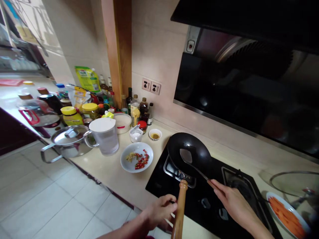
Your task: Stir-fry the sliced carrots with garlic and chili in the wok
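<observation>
My right hand [234, 205] grips the brown handle of a metal spatula [186, 155], whose blade rests inside a black wok [186, 142]. The wok sits on the left burner of a black gas cooktop [164, 179], its wooden handle [179, 210] pointing towards me. Just left of that handle is my left hand [163, 210], fingers half curled and apart; no grip on the handle shows. Some of its fingers are partly hidden behind the handle. Left of the cooktop stands a white plate [126, 164] with chopped red and green chillies [142, 162] and pale minced bits [131, 156].
A plate of sliced carrots [286, 212] and a glass lid [294, 182] lie at right. Near the chilli plate are a small bowl [155, 134], a lidded jug [107, 139] and a steel pot [72, 142]. Several bottles line the wall; a range hood [244, 99] hangs overhead.
</observation>
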### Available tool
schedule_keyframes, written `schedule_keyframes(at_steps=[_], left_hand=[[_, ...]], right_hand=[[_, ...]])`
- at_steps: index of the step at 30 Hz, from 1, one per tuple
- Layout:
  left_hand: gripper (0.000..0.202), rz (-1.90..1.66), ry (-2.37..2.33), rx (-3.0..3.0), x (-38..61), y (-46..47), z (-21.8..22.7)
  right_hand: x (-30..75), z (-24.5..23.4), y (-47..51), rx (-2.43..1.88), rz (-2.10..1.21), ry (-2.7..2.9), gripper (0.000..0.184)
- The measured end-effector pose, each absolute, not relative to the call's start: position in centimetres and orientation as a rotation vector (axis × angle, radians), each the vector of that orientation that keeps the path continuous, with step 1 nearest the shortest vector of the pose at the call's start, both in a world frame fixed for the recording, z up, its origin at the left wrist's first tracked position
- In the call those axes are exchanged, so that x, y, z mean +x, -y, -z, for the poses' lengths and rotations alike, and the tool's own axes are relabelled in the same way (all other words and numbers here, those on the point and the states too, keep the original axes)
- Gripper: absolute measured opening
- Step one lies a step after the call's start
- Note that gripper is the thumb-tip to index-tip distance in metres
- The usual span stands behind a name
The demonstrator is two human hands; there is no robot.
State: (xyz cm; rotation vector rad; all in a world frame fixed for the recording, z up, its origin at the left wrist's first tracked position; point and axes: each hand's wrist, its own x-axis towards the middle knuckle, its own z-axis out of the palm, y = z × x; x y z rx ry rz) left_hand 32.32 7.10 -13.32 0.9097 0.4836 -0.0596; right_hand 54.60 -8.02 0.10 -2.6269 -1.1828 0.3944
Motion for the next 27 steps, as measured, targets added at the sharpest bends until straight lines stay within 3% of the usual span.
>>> schedule_keyframes(at_steps=[11,18,27], left_hand=[[0.055,0.061,-0.419,1.030,31.1,-7.5,13.8],[0.054,-0.053,-0.388,1.103,31.4,-8.0,16.0],[0.054,-0.055,-0.432,0.917,30.0,-9.0,14.1]], right_hand=[[55.1,0.1,2.9,-2.981,-0.270,1.474,0.043],[57.5,2.4,4.2,-2.695,-0.400,1.474,0.042],[57.4,2.1,5.8,-2.503,-0.432,1.230,0.036]])
